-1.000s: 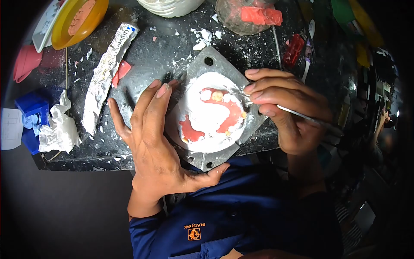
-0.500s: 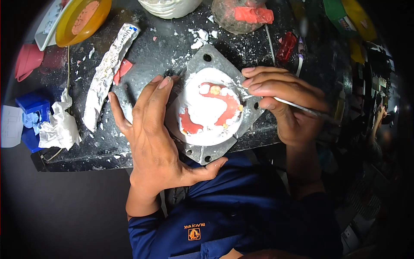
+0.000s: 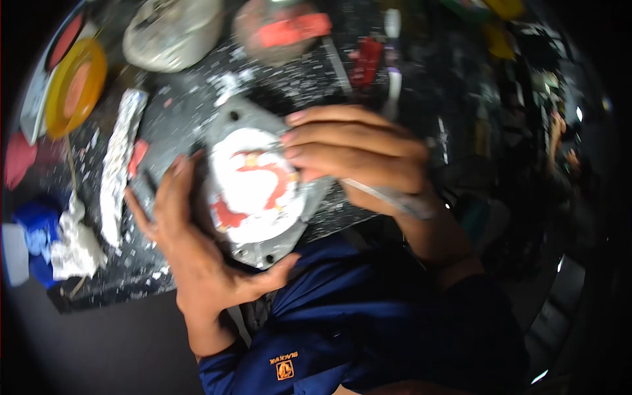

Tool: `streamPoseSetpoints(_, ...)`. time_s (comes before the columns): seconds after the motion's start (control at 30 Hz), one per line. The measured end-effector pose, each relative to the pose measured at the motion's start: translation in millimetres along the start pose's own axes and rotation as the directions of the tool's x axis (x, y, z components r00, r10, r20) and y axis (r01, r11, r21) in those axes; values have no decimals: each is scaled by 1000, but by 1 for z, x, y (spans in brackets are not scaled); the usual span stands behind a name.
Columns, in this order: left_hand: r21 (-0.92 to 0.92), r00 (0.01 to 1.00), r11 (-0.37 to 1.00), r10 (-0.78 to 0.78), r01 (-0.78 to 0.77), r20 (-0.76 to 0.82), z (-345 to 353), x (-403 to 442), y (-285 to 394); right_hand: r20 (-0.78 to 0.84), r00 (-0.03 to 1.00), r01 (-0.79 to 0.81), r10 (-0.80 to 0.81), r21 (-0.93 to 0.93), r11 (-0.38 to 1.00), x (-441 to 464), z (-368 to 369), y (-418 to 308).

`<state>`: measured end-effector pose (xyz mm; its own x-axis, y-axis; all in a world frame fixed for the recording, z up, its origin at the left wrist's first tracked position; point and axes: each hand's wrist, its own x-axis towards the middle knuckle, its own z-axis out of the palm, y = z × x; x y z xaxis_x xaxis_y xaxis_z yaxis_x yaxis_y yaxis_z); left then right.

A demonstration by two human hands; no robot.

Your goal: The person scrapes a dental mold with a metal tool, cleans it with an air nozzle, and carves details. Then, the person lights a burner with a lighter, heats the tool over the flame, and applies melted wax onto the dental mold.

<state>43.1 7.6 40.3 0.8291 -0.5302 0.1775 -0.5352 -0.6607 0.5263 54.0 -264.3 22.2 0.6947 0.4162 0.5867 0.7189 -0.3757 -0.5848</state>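
A grey metal dental flask (image 3: 255,113) is filled with white plaster (image 3: 257,187). Set in the plaster is a pink wax denture (image 3: 228,216) with several pale teeth. My left hand (image 3: 197,250) wraps the flask's left side, its fingers along the far left edge and its thumb at the near corner. Between the fingers and thumb of my right hand (image 3: 362,148) sits a slim pale-handled tool (image 3: 380,192), blurred by motion. Those fingertips reach the flask's right edge; the tool's working tip is hidden behind them.
On the dark bench lie a crumpled silver tube (image 3: 122,164), a pink wax scrap (image 3: 137,157) and white plaster crumbs. Farther off are a yellow bowl (image 3: 99,72), a pale plaster-caked bowl (image 3: 172,36), a red wax piece (image 3: 294,28) and a red object (image 3: 366,62). Crumpled tissue (image 3: 78,247) lies left.
The view has swung, so bench, flask and hands appear farther left and lower, with more blur. My left hand stays around the flask, and my right hand keeps the tool at its edge.
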Motion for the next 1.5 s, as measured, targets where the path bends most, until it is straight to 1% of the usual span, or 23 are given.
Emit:
streamPoseSetpoints(0.1, -71, 997, 997, 6, -12, -83, 10, -10, -10, -86, 996, 15, -10, 56, 998, -6, 11, -3)
streamPoseSetpoints(0.17, -12, 998, 999, 40, -40, -41, 5, -12, -15, -215, 976, 69, -47, 99, 993, -7, 23, 0)
streamPoseSetpoints(0.23, -147, 986, 985, 63, -86, -154, 16, -9, -10, -306, 950, 7, 59, 209, 978, -1, 17, -15)
streamPoseSetpoints(0.3, -61, 985, 990, 119, -127, -127, 12, -9, -15, -316, 946, -2, 76, 227, 974, 0, 18, -16)
streamPoseSetpoints(0.33, -100, 984, 989, 93, -109, -153, 15, -9, -11, -324, 942, -5, 84, 237, 971, -2, 18, -17)
streamPoseSetpoints(0.5, -72, 986, 993, 79, -90, -144, 12, -11, -12, -331, 937, -20, 110, 264, 964, -4, 19, -17)
streamPoseSetpoints(0.57, 19, 993, 997, 72, -71, -95, 9, -12, -13, -332, 936, -18, 114, 277, 961, -3, 19, -16)
streamPoseSetpoints(0.6, -32, 988, 997, 72, -77, -134, 13, -11, -14, -275, 955, -31, 110, 278, 960, -4, 16, -16)
streamPoseSetpoints(0.67, -8, 988, 996, 86, -88, -129, 13, -11, -16, -174, 977, -81, 127, 246, 966, -7, 11, -19)
streamPoseSetpoints(0.7, 11, 988, 995, 101, -100, -120, 13, -11, -16, -175, 977, -79, 125, 251, 965, -6, 11, -19)
streamPoseSetpoints(0.8, -27, 988, 997, 69, -73, -142, 14, -11, -14, -205, 978, 72, -45, 126, 989, -5, 11, -13)
streamPoseSetpoints(0.83, -50, 989, 997, 52, -59, -141, 14, -11, -13, -206, 977, 76, -48, 131, 988, -6, 9, -11)
streamPoseSetpoints(0.93, 12, 991, 997, 76, -76, -111, 8, -9, -15, -39, 993, 113, -110, 88, 990, -8, 2, -8)
streamPoseSetpoints(0.97, 31, 992, 996, 89, -87, -93, 8, -9, -16, -38, 993, 116, -114, 85, 990, -9, 1, -6)
streamPoseSetpoints(1.03, 29, 990, 994, 109, -107, -84, 6, -7, -17, 28, 983, 183, -182, -24, 983, -10, 2, -2)
streamPoseSetpoints(1.1, 31, 989, 992, 128, -126, -75, 2, -4, -19, 31, 978, 206, -205, -41, 978, -11, 4, 2)
streamPoseSetpoints(1.17, 89, 986, 982, 167, -166, -8, -3, -2, -20, 34, 973, 230, -229, -60, 971, -11, 3, 2)
streamPoseSetpoints(1.23, 83, 988, 985, 155, -154, -12, -4, -2, -21, 111, 978, 186, -178, -69, 980, -10, -1, -2)
streamPoseSetpoints(1.27, 73, 988, 985, 157, -156, -10, -5, -1, -22, 106, 977, 192, -184, -70, 979, -10, -1, 0)
streamPoseSetpoints(1.33, 74, 986, 984, 165, -164, -9, -5, 0, -26, 158, 953, 277, -258, -108, 955, -8, -5, 4)
streamPoseSetpoints(1.43, 84, 980, 977, 198, -197, -5, -6, 0, -28, 218, 929, 338, -300, -168, 926, -3, -15, 3)
streamPoseSetpoints(1.47, 80, 982, 979, 189, -188, 2, -6, 1, -29, 188, 913, 394, -361, -183, 901, -3, -10, 12)
streamPoseSetpoints(1.5, 88, 982, 978, 188, -188, 3, -7, 2, -29, 182, 912, 398, -367, -181, 899, -2, -12, 10)
